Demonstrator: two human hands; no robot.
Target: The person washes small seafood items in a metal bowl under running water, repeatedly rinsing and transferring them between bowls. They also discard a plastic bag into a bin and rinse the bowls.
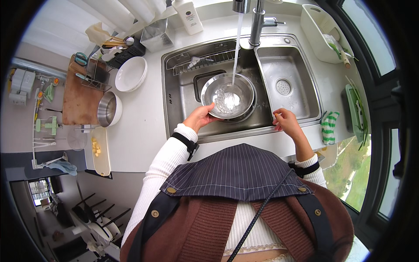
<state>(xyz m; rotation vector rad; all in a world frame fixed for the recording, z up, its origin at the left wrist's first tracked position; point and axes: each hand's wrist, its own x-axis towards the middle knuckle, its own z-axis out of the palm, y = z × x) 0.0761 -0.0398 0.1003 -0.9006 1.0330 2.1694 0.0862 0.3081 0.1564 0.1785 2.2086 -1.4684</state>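
Note:
Water runs from the faucet (257, 28) into a stainless steel bowl (209, 95) in the large left basin of the sink (183, 122). Beneath that bowl, the rim of another round metal vessel (247, 117) shows. My left hand (202, 116) grips the bowl's lower left rim, thumb on top and fingers under it. At the front edge near the divider between the basins, my right hand (284, 121) hovers with fingers loosely bent; whether it pinches something small cannot be told. A wire rack (209, 62) hangs along the back of the left basin.
White bowls (131, 74), a metal-lined bowl (109, 109), a wooden cutting board (77, 98) and a tray with yellow pieces (104, 157) lie left. A white bottle (190, 19) stands behind. Right are a white bin (322, 36), a striped cloth (330, 127) and a green container (355, 108).

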